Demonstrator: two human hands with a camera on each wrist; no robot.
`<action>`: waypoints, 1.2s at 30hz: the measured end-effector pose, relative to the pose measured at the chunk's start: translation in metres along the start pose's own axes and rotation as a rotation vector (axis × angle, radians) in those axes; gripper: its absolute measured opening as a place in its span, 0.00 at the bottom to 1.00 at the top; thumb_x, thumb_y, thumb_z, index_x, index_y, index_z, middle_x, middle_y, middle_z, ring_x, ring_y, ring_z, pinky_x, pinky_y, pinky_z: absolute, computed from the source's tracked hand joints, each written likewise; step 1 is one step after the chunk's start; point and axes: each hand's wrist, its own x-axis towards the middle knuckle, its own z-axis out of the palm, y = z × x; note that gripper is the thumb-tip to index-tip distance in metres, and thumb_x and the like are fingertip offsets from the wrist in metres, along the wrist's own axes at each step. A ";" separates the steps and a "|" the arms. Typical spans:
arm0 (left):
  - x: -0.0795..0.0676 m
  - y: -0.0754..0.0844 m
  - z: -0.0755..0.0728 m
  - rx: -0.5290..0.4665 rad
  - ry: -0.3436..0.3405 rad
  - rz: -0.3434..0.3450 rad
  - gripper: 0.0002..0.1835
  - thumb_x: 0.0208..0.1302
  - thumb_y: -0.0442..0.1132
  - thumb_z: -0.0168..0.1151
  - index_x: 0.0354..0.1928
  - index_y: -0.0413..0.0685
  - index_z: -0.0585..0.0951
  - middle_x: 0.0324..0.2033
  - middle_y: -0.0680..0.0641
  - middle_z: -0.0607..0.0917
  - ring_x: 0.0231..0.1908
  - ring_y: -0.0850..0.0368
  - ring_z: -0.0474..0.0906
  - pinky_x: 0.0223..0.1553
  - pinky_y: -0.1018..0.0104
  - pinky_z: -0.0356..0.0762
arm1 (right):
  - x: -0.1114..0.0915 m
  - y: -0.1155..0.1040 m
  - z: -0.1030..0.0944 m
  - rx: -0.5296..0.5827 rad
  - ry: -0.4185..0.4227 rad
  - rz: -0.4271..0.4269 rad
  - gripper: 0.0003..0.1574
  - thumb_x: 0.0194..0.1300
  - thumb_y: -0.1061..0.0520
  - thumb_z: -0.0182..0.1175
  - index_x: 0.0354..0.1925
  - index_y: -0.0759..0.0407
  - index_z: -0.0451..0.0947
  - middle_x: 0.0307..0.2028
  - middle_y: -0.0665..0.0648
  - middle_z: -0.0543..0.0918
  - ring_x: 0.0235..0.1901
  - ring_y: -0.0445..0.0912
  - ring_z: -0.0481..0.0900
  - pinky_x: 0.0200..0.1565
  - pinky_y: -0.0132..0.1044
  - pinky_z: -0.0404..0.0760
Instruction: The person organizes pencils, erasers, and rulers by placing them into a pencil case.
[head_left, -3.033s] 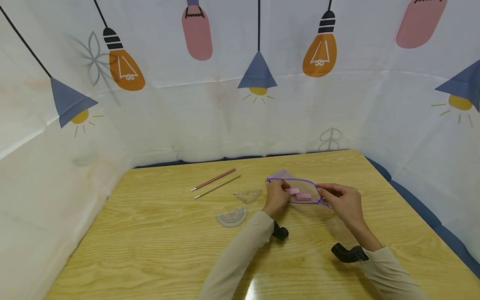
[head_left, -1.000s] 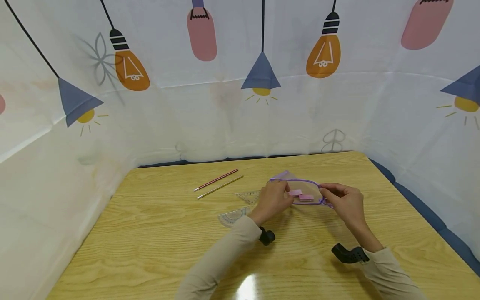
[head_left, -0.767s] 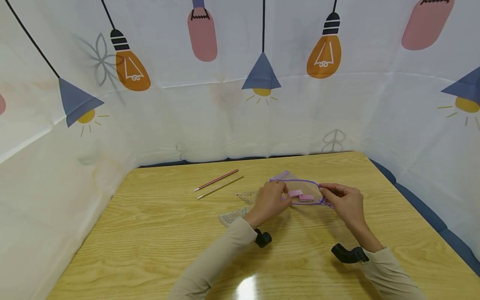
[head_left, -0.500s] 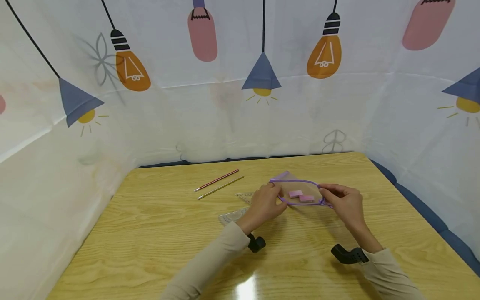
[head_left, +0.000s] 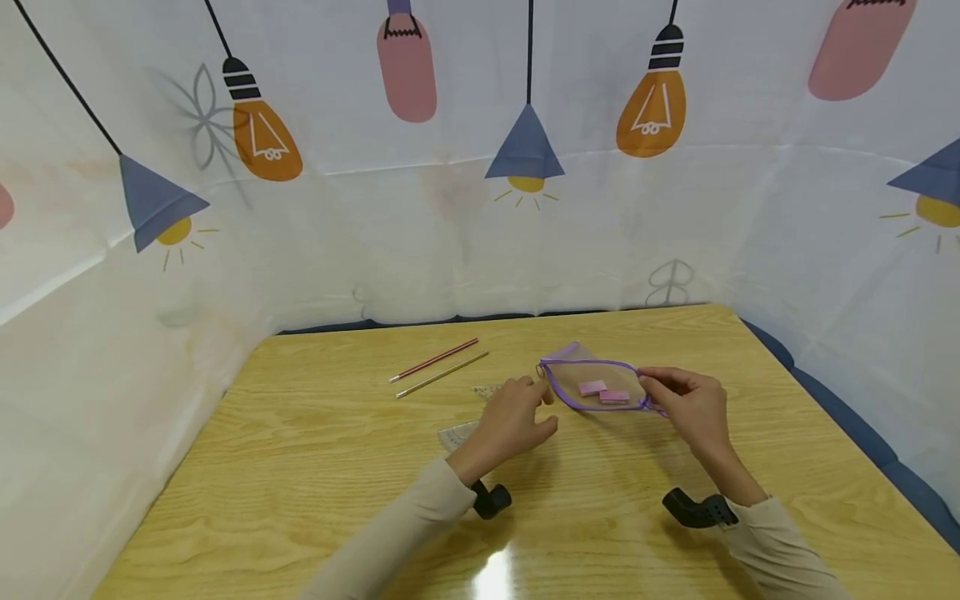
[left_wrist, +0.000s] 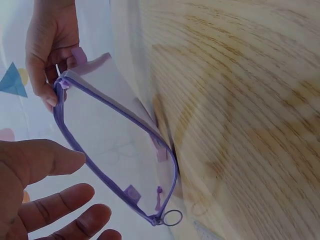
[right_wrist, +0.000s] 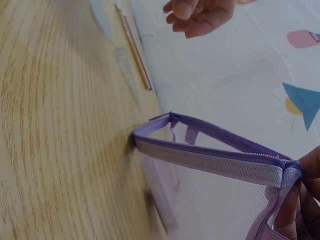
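A see-through mesh pencil case (head_left: 600,408) with purple trim has its zip undone and its mouth spread wide. My right hand (head_left: 690,408) pinches the zip's right end. Two pink blocks, perhaps erasers (head_left: 614,397), show inside it in the head view. My left hand (head_left: 510,421) is to the left of the case and apart from it, its fingers loosely spread and holding nothing. A metal ring (left_wrist: 173,217) hangs at the case's left end in the left wrist view.
A red pencil (head_left: 433,360) and a gold pencil (head_left: 442,374) lie further left. A clear set square (head_left: 486,391) and a clear protractor (head_left: 454,436) lie partly hidden behind my left hand. A printed cloth (head_left: 450,242) surrounds the wooden table (head_left: 300,467).
My left hand has let go of the case's left end and drawn back to the left. More of the case's mouth shows. My right hand has kept its grip in place.
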 end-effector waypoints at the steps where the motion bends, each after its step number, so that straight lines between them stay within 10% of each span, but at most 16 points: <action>1: -0.002 0.000 -0.001 0.002 -0.003 -0.003 0.08 0.61 0.41 0.65 0.40 0.46 0.83 0.31 0.48 0.79 0.28 0.59 0.69 0.27 0.70 0.66 | -0.001 -0.004 0.000 -0.001 0.000 -0.002 0.13 0.64 0.62 0.65 0.43 0.72 0.83 0.29 0.46 0.85 0.25 0.41 0.81 0.22 0.32 0.77; 36: -0.050 -0.043 -0.021 0.107 -0.073 -0.029 0.18 0.62 0.41 0.66 0.48 0.38 0.76 0.42 0.40 0.75 0.38 0.46 0.68 0.31 0.57 0.71 | 0.001 0.014 -0.001 -0.010 0.014 -0.032 0.13 0.64 0.58 0.66 0.42 0.67 0.85 0.32 0.57 0.86 0.25 0.41 0.81 0.22 0.33 0.78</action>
